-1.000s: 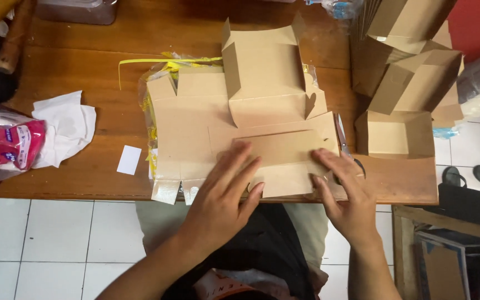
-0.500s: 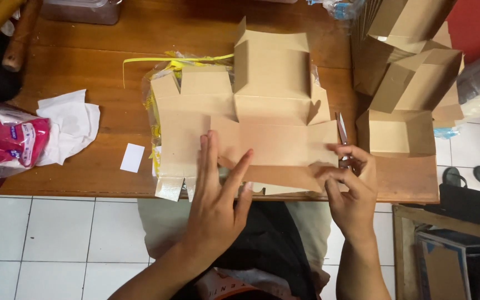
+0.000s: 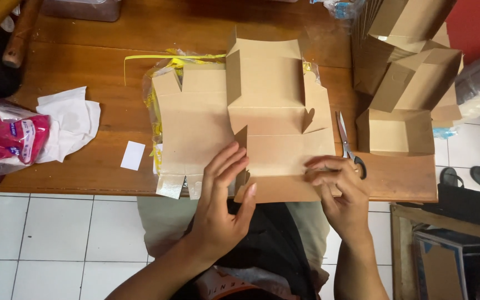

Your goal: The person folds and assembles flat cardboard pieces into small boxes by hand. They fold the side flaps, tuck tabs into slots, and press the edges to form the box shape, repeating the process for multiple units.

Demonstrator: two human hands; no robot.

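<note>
**Both hands down on a half-folded cardboard box blank**

So here's the setup: the flat brown box blank [image 3: 276, 111] sits in the middle of the frame on the wooden table [image 3: 84, 61], its near flap hanging just over the table's bottom edge. It lies on top of a stack of more flat blanks [image 3: 193, 128], which still sit in their clear plastic wrap with a yellow strip.

The left hand [image 3: 223, 205], lower centre, is open with fingers spread and mostly straight, fingertips pressing on the blank's near left corner. It isn't gripping anything, just pushing flat. The right hand [image 3: 343, 191], lower right of centre, has its fingers curled and pressed onto the blank's right edge; can't tell if it's actually pinching the card or only pressing.

Just beside the right hand's fingers, scissors [image 3: 348, 141] lie on the table. In the upper right there's a pile of already folded boxes [image 3: 412, 83]. At far left, crumpled white paper [image 3: 70, 119] and a red-and-white bag [image 3: 6, 139], plus a small white card [image 3: 133, 155].
</note>
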